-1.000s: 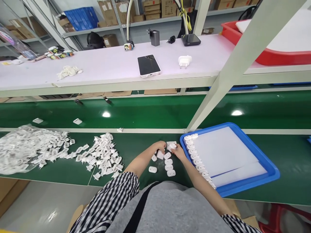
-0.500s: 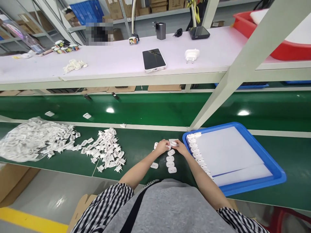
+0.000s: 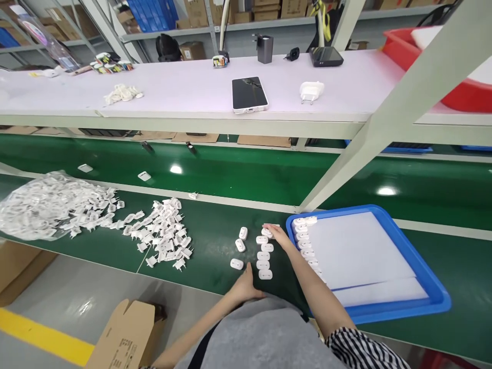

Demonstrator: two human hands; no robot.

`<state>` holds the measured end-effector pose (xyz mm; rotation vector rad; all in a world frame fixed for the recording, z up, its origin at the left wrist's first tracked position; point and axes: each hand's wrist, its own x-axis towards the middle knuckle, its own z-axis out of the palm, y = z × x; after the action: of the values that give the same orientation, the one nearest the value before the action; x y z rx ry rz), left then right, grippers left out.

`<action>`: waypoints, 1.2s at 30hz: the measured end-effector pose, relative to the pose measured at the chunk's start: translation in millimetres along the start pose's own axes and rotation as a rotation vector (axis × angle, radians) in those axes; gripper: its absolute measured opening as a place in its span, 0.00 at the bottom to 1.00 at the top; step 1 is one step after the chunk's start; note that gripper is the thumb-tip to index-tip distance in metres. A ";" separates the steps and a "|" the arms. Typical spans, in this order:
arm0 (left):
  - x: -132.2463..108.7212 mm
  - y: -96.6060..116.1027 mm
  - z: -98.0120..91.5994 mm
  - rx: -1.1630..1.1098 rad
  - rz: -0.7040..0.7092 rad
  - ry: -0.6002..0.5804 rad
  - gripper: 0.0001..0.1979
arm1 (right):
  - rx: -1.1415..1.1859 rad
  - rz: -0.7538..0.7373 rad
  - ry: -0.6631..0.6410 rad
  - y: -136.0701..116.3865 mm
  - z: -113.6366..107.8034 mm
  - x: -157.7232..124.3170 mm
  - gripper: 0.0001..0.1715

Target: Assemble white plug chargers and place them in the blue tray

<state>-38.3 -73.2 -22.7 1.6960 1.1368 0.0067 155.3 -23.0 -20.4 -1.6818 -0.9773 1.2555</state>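
The left hand (image 3: pixel 246 287) is now standing apart from its partner: a moment ago both were working together at the far end of the column (image 3: pixel 263 255), and now it is hanging low at the near edge of the table (image 3: pixel 215 220), fingers spreading, holding nothing that shows. The right hand (image 3: pixel 277 234) is touching the farthest plug (image 3: pixel 267 232) alone (whether it is pinching or merely nudging, I cannot tell). More of the column is showing now, at least six plugs, with the far ones sitting slightly out of line; the lining-up seems to be advancing, with straightening perhaps remaining. Three loose plugs (image 3: pixel 240 245) are lying to the column's left.

Just right, the blue tray (image 3: pixel 400 309) is holding a white sheet (image 3: pixel 346 246), with plugs running down its left side, partly hiding behind the forearm. Far left, a clear bag (image 3: pixel 23 225) is bulging with plugs and spilling toward a pile (image 3: pixel 165 233). On the floor, a box (image 3: pixel 126 333) is standing, its contents not showing.
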 end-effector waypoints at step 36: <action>100.4 0.0 -2.5 -0.109 0.054 0.273 0.17 | 0.342 -0.046 0.395 77.5 15.6 4.4 0.25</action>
<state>15.6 -3.5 -71.0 1.6614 1.2661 0.3380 150.0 -46.0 -95.9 -1.5447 -0.5270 0.9463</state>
